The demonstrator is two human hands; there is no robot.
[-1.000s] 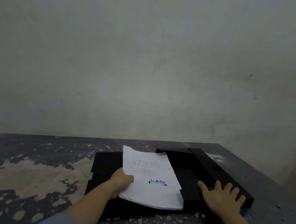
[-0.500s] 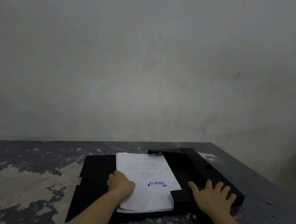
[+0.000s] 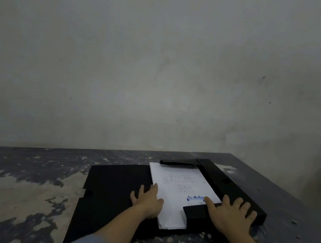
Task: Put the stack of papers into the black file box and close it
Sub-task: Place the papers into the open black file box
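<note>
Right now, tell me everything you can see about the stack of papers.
The stack of papers is white, several sheets thick, with faint printed lines and a blue stamp near its right edge. It lies flat in the open black file box, slightly skewed, its near right corner tucked under a black flap. The left hand rests on its left edge; the right hand presses the box's side, thumb touching the paper.

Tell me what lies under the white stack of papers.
The white stack of papers rests in the open black file box; the box floor beneath is hidden. The left hand presses its left edge.
</note>
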